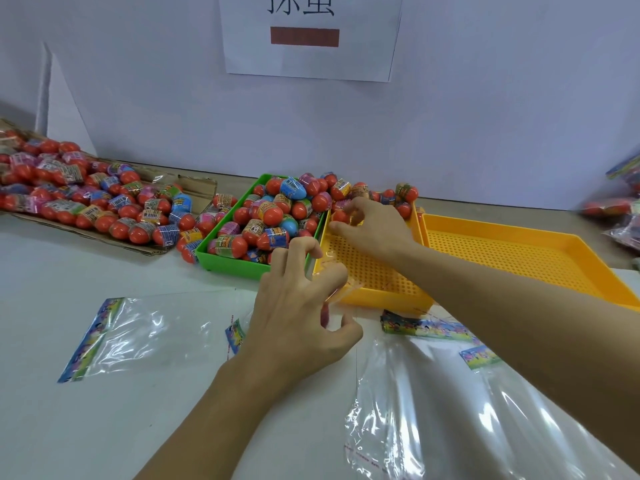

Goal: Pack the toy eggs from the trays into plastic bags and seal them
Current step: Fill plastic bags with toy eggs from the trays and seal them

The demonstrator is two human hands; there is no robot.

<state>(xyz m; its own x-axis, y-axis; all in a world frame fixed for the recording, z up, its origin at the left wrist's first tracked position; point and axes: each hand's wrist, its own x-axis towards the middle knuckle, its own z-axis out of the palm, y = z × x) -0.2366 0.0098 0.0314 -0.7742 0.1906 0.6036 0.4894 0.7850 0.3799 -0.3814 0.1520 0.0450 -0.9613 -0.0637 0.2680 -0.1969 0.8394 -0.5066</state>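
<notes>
Eggs come first at this step: the right hand (367, 225) reaches into the near yellow tray (374, 271), and its curled fingertips close on a red toy egg (341, 216) at the tray's far left corner, beside the heaped green tray (235, 261). To do it well, I judge the hand should lift that egg cleanly out of the pile so its neighbours do not roll, then carry it straight to the bag mouth. The left hand (301, 306) hovers at the yellow tray's near left corner, fingers half curled, thumb and forefinger pinching the rim of a clear plastic bag (341, 289); holding that mouth wide looks like the key. Whether an egg already lies inside the bag I cannot tell. More empty bags (138, 330) lie flat on the table (69, 427) nearer than the yellow tray.
</notes>
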